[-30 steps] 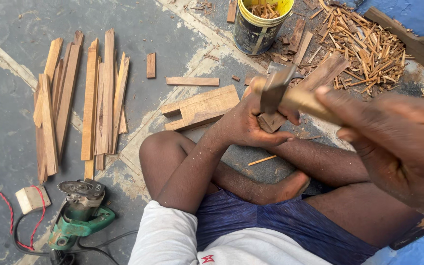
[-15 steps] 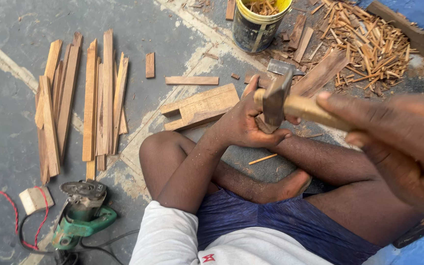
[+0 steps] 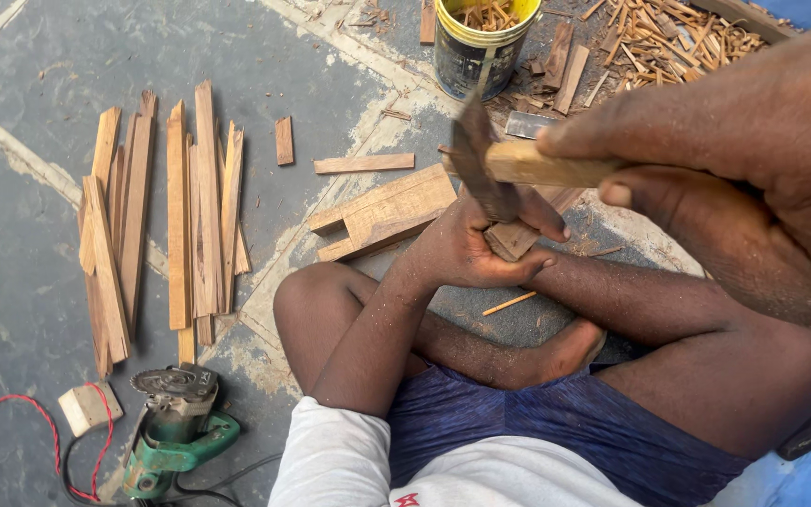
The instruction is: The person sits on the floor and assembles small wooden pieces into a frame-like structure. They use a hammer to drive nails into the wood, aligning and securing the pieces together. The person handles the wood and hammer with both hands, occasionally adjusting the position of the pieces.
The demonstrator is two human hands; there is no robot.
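I sit cross-legged on the floor. My left hand (image 3: 474, 252) grips a small wooden block (image 3: 512, 238) held upright over my legs. My right hand (image 3: 734, 178), close to the camera, is closed around the pale wooden handle of a hammer (image 3: 518, 164). The hammer's dark metal head hangs just above the block and my left fingers. A pair of joined wooden boards (image 3: 382, 214) lies on the floor just past my left hand.
Several long wood strips (image 3: 171, 221) lie in a row at the left. A green angle grinder (image 3: 175, 432) with a red cord sits near my left knee. A yellow-rimmed bucket (image 3: 476, 47) and a heap of wood offcuts (image 3: 668, 38) are at the top.
The hammer has swung down and left, from raised beside the block to just over it. My left hand keeps the block in the same place.
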